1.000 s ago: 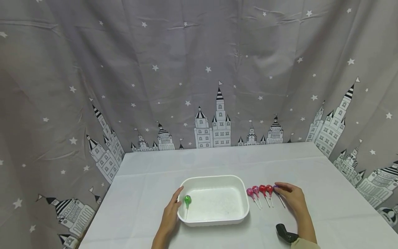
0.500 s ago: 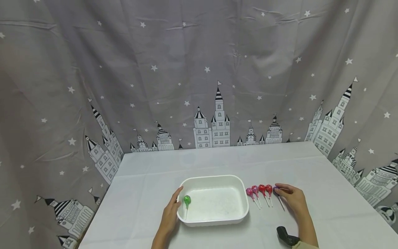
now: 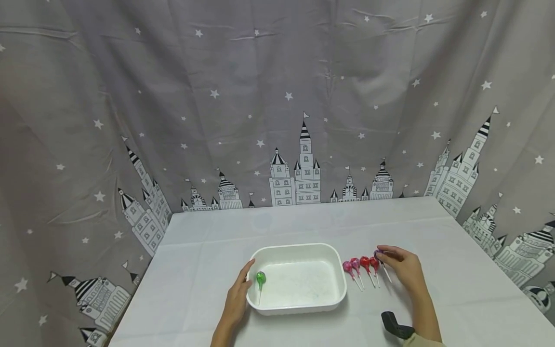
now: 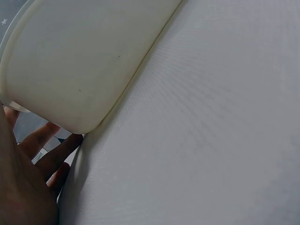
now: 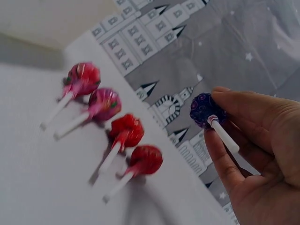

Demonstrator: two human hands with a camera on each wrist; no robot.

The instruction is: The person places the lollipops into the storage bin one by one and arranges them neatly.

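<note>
Right hand (image 3: 401, 270) pinches a purple lollipop (image 5: 202, 111) by its head; left hand (image 3: 235, 300) rests outstretched against the white tray (image 3: 299, 310).

Green lollipop (image 3: 261, 277), one; pink lollipops (image 3: 348, 266), two; red lollipops (image 3: 364, 262), two; purple lollipop (image 5: 201, 111), one; six altogether. White tray (image 3: 303, 279), one. Left hand (image 3: 236, 300), right hand (image 3: 406, 270): two. Table (image 3: 199, 279), one; curtain (image 3: 256, 62), one

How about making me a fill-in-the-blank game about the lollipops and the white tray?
1. The person's left hand touches the white tray, and the lollipop inside is coloured ____.
2. Counted together, the pink and red lollipops on the table number ____.
3. The purple lollipop is pinched by the person's ____ hand.

Missing words: green; four; right.
</note>
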